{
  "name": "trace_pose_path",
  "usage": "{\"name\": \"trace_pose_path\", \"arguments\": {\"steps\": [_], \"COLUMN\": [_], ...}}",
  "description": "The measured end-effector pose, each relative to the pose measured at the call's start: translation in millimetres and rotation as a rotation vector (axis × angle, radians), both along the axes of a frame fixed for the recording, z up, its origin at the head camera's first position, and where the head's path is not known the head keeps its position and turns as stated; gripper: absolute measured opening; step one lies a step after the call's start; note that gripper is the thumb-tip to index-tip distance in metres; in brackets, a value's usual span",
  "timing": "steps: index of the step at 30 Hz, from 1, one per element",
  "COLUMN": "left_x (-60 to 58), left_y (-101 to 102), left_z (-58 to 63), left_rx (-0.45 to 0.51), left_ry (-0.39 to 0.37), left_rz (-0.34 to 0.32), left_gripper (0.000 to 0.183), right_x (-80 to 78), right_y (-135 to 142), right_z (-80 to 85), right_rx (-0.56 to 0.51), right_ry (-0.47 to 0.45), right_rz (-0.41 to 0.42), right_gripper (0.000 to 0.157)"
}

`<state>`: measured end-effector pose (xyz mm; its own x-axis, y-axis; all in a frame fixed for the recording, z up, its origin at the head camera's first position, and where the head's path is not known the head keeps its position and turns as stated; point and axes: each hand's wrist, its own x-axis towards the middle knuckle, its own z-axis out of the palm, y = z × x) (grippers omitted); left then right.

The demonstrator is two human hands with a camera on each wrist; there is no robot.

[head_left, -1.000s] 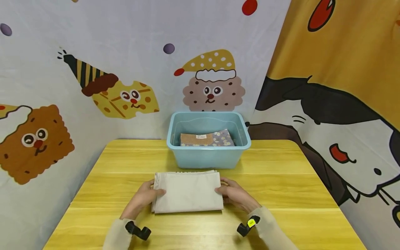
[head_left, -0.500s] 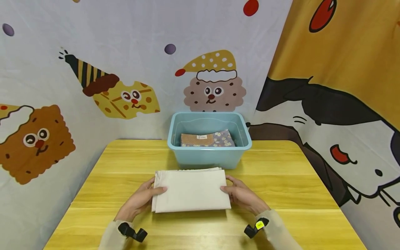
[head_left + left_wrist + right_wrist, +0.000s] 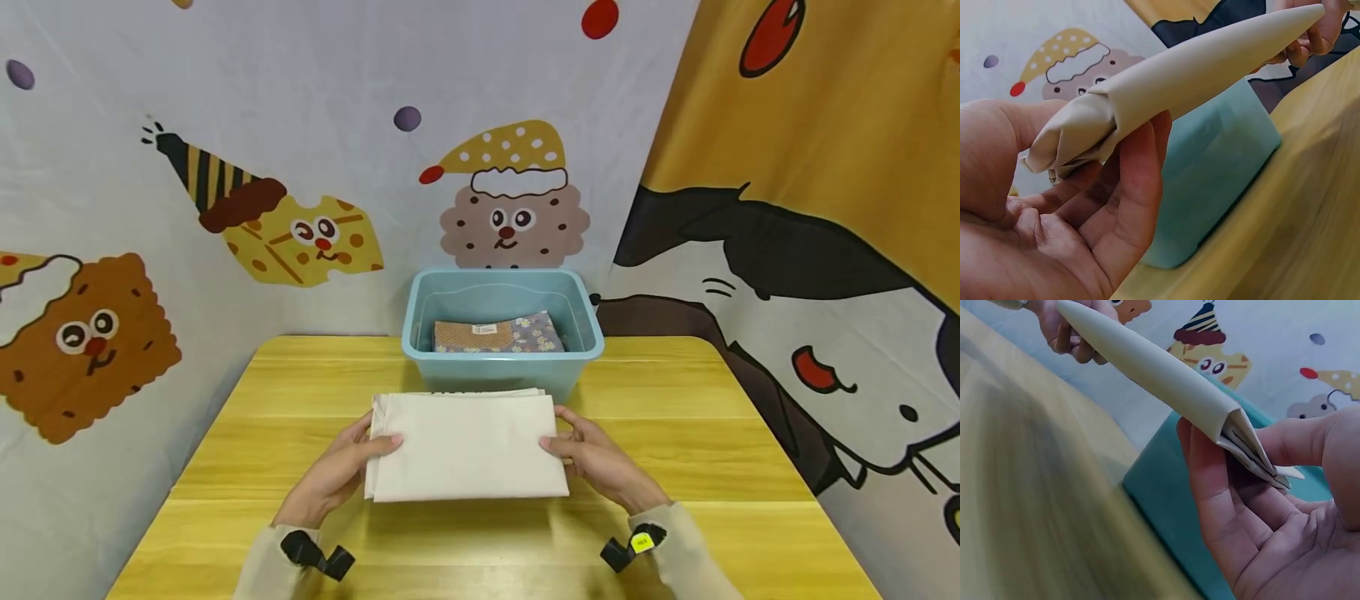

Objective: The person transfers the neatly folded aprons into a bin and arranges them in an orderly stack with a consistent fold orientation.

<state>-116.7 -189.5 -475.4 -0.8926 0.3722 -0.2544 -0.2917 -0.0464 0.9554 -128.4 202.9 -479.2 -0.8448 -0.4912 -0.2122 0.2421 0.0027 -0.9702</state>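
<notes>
A folded cream cloth (image 3: 468,450), several layers thick, is held off the table between both hands. Dark print peeks out along its far edge in the head view. My left hand (image 3: 333,471) grips the left end, thumb on top and fingers beneath. At the opposite end my right hand (image 3: 603,462) pinches the layers the same way. Both wrist views show the cloth's layered ends between thumb and fingers. Just beyond the cloth stands a light blue plastic bin (image 3: 502,369), its lower front partly hidden by it. Inside the bin lies a folded floral and brown fabric (image 3: 498,336) with a white label.
The bin stands near the back of the yellow wood-grain table (image 3: 262,442). Behind the table hangs a white curtain (image 3: 330,83) with cartoon figures, and a yellow and black printed part (image 3: 810,150) is at the right.
The cream cloth has risen off the table and moved slightly toward the bin. My right hand has shifted right, and the cloth looks wider. The bin and its fabric have stayed put.
</notes>
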Motion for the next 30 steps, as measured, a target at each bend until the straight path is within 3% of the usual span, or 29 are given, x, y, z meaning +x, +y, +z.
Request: {"name": "trace_pose_path", "arguments": {"steps": [16,25,30], "left_x": [-18.9,-33.4,-43.1], "left_y": [15.6,26.1,27.7], "left_z": [29.7,49.3,59.2], "left_rx": [0.034,0.041,0.057], "left_ry": [0.043,0.048,0.062], "left_rz": [-0.023,-0.001,0.001], "left_gripper": [0.066,0.067,0.072], "right_x": [-5.8,-17.9,-28.5], "right_y": [18.9,27.8,30.7], "right_z": [41.6,60.7,72.8], "right_rx": [0.011,0.029,0.101], "right_ry": [0.07,0.092,0.097], "right_rz": [-0.023,-0.031,-0.068], "right_gripper": [0.077,0.073,0.072]}}
